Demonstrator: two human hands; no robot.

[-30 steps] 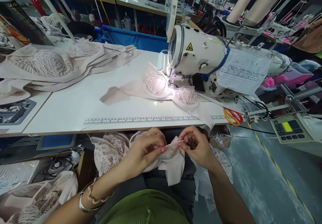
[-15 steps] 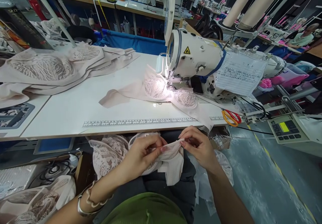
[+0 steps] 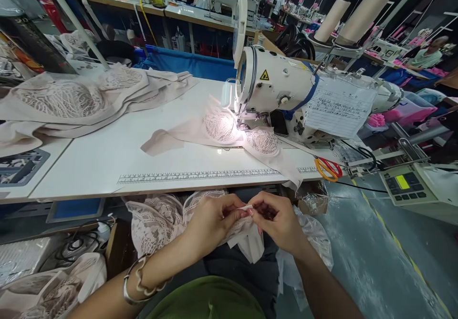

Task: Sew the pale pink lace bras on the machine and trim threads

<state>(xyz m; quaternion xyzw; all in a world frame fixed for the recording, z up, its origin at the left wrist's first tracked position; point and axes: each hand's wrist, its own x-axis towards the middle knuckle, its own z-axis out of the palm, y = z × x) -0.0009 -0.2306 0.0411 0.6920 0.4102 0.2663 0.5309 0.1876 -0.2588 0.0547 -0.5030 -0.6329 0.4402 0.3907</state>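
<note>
Fabric, pale beige, hung in the head view over the person's lap, just below the front edge of the table. The left hand and right hand each pinched its narrow upper edge — thumbs against fingers, tips close together. Lace cups lay beside the left hand. Near the table's front edge, another bra lay by the sewing machine — scissors to its right.

Held garment, part hidden, seemingly matt cloth; tabletop smooth, glossy; bracelet shiny metal.
</note>
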